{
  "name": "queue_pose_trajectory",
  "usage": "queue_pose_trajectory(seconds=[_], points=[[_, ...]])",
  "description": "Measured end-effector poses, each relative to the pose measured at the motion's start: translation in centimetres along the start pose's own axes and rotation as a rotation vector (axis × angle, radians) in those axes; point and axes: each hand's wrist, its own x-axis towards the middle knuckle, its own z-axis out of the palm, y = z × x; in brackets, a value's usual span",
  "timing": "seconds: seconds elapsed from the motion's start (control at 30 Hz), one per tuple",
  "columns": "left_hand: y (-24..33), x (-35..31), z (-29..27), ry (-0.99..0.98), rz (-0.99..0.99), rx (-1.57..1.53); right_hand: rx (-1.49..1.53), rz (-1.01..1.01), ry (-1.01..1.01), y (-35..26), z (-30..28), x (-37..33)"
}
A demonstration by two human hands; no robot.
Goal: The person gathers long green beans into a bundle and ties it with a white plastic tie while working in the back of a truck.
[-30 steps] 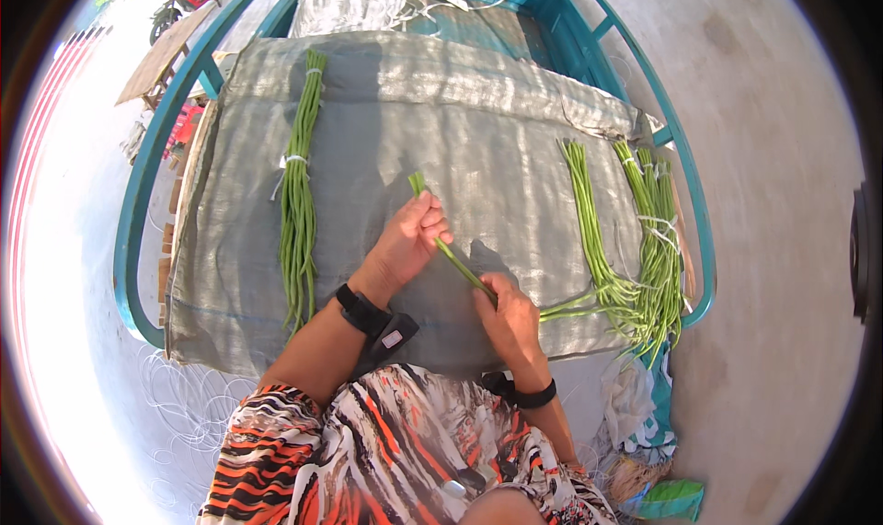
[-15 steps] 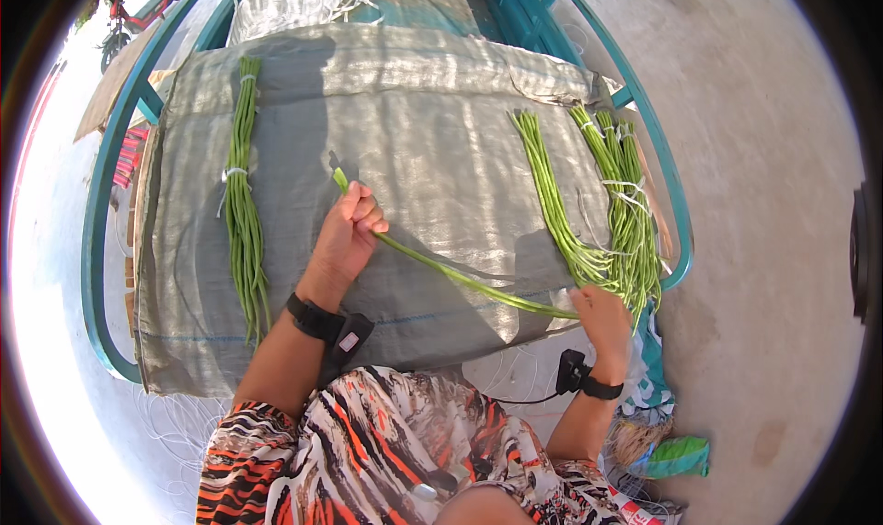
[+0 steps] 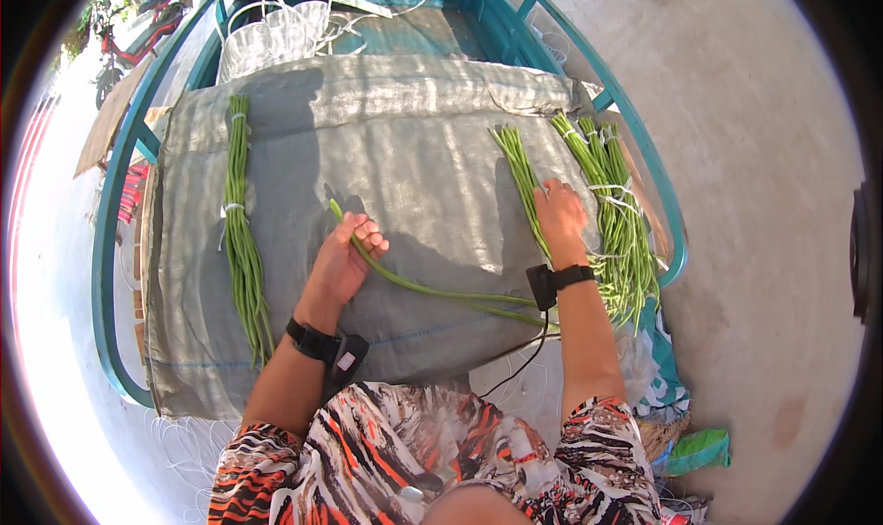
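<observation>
My left hand (image 3: 349,256) is closed around a few green long beans (image 3: 432,291) near one end; their tips stick up past the thumb and their length trails rightward over the cloth. My right hand (image 3: 562,218) is at a loose pile of long beans (image 3: 518,162), fingers loosely bent and apart, the fingertips at the pile's edge. The hand and forearm hide part of that pile. Right of it lie tied bundles of long beans (image 3: 618,203) with white ties. Another tied bundle (image 3: 239,240) lies lengthwise on the left.
Grey woven cloth (image 3: 405,148) covers the surface under the beans, inside a teal metal cart frame (image 3: 635,148). A white basket (image 3: 276,39) with white strapping stands beyond the cloth. Bags (image 3: 694,451) lie on the floor at the lower right.
My right hand has left the far end of the held beans and moved up to the loose pile. My left hand keeps its hold. The view has shifted slightly.
</observation>
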Motion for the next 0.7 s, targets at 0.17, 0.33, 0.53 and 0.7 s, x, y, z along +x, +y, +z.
queue_pose_trajectory(seconds=[0.17,0.33,0.53,0.7], points=[[0.1,-0.1,0.0,0.07,-0.009,0.015,0.03,0.121,-0.158,-0.4,1.4,1.3],[0.1,0.0,-0.2,0.055,-0.022,0.051,0.175,0.059,-0.081,1.3,2.7,1.6],[0.1,-0.1,-0.1,0.037,-0.021,0.042,0.371,0.043,-0.09,2.8,3.5,2.2],[0.1,-0.1,0.3,0.045,-0.028,0.049,0.545,0.113,-0.129,3.7,3.4,2.4]])
